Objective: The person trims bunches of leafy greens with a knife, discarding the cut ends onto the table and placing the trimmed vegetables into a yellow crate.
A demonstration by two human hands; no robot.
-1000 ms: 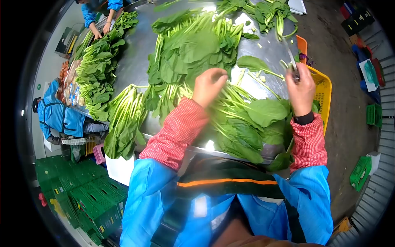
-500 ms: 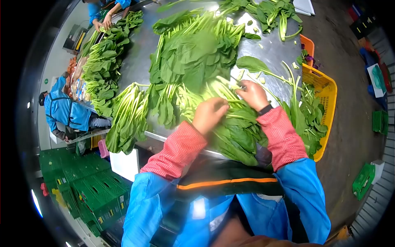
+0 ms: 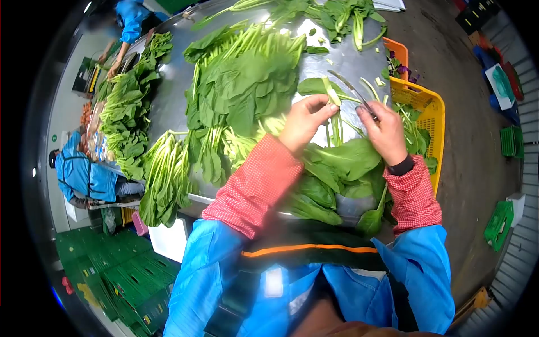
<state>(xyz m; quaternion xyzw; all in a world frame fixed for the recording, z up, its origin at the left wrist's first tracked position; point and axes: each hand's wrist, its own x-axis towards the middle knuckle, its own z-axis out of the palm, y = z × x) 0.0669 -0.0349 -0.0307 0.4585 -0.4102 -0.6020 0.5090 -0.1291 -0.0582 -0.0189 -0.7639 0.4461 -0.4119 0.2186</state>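
My left hand (image 3: 305,122) pinches the pale stem of a leafy green (image 3: 331,92) between thumb and fingers, stem end upward. Its leaves seem to hang below, over the loose greens (image 3: 314,194) near my body. My right hand (image 3: 387,133) is closed on a knife (image 3: 352,89), with the curved, dark-edged blade pointing up and left, just right of the stem. To the left of my hands lies a big pile of leafy greens (image 3: 241,90), stems toward the far side. Another bunch (image 3: 165,174) overhangs the table's near left edge.
Cut scraps and more greens (image 3: 348,19) lie on the metal table (image 3: 171,95). A yellow crate (image 3: 432,112) with leaves and an orange crate (image 3: 398,53) stand at its right side. Two people in blue (image 3: 92,174) are to the left, near another row of greens. Green crates (image 3: 123,281) are stacked lower left.
My hands have come up from the greens, the left now raising a stem. The knife now shows clearly in my right hand. The view has shifted slightly.
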